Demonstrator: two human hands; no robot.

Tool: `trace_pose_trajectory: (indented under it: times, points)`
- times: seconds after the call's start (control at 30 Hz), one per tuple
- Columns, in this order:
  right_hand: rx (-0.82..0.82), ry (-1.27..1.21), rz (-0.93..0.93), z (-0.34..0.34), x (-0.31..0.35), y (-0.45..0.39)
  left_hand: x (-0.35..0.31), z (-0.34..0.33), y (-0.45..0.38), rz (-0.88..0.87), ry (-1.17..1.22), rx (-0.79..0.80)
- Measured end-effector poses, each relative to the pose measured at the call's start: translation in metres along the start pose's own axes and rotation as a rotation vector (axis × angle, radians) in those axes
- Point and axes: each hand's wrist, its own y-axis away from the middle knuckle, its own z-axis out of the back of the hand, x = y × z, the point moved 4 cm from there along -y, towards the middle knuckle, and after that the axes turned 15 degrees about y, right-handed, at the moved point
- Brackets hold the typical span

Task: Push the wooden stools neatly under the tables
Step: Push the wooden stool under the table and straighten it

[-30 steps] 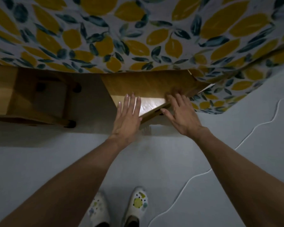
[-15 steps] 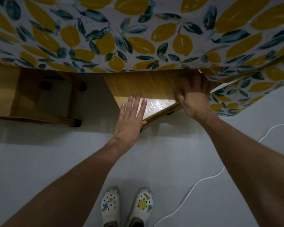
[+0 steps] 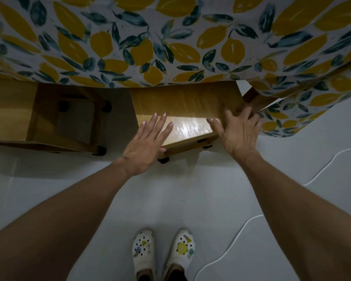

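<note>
A wooden stool stands partly under the table, its far half shaded by the lemon-print tablecloth. My left hand lies flat with fingers spread on the stool's near left corner. My right hand rests open on the seat's right edge, fingers spread, beside a wooden table leg. A second wooden stool sits further left, mostly beneath the cloth.
A white cable snakes over the pale floor on the right. My two feet in white patterned clogs stand just behind the stool. The tablecloth's corner hangs down at the right.
My right hand has drawn back from under the tablecloth to the stool's right edge. The left hand stays flat on the seat. The view has shifted slightly.
</note>
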Motion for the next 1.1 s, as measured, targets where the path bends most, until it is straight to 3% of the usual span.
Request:
trace_pose_trajectory:
  times: [0.1, 0.43, 0.63, 1.1]
  points:
    - [-0.017, 0.014, -0.016, 0.003, 0.015, 0.019, 0.016, 0.013, 0.0, 0.052, 0.026, 0.069]
    - [-0.017, 0.02, -0.065, -0.005, 0.048, 0.06, 0.041, 0.034, 0.015, 0.26, 0.037, 0.027]
    - [0.017, -0.027, 0.178, -0.023, 0.061, 0.056, 0.04, 0.021, 0.021, 0.242, 0.09, -0.023]
    - [0.048, -0.028, 0.273, -0.026, 0.034, 0.041, 0.015, 0.016, 0.02, 0.27, 0.189, -0.117]
